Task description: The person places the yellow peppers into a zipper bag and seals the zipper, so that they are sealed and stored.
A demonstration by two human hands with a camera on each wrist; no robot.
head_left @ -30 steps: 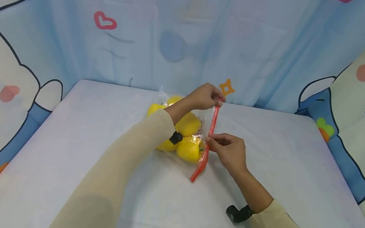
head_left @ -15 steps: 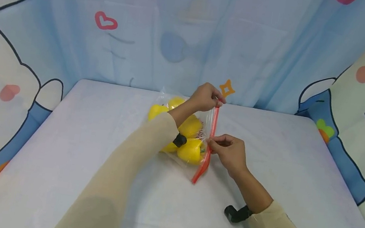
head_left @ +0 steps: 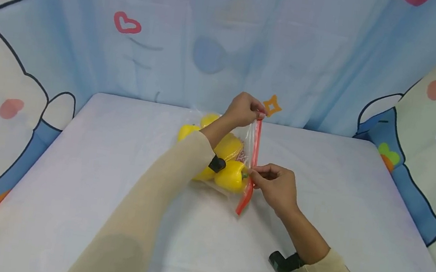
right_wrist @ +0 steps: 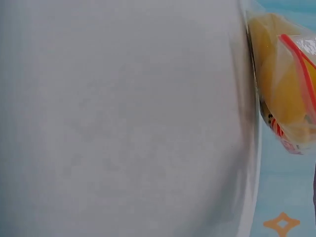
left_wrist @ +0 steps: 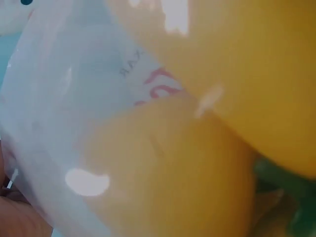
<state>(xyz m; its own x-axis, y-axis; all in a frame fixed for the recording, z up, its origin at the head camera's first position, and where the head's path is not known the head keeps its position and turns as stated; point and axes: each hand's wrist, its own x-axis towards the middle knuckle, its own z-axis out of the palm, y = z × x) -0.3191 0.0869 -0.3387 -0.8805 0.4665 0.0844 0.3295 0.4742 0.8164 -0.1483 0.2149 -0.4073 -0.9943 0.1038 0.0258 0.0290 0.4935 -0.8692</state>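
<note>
A clear plastic zip bag [head_left: 247, 140] lies near the far edge of the table with several yellow bell peppers [head_left: 231, 176] inside. Red zip strip [head_left: 256, 145] runs along its right side. My left hand [head_left: 244, 110] pinches the strip's far end, its forearm crossing over the bag. Lower down, my right hand [head_left: 276, 186] pinches the strip between thumb and fingers. Close up in the left wrist view, peppers [left_wrist: 173, 168] and a green stem [left_wrist: 281, 180] show through the plastic. At the right wrist view's edge the bag [right_wrist: 286, 94] shows its red strip.
The white-covered table [head_left: 118, 141] meets a blue cartoon curtain [head_left: 230, 41] at its far edge. A black wrist camera [head_left: 284, 262] hangs by the right sleeve, and another black wrist camera [head_left: 217, 164] shows on the left wrist over the bag.
My left hand has shifted slightly up, the right slightly down and to the right. The red strip's near end has moved a little right and now stands straighter. Both hands keep their pinch.
</note>
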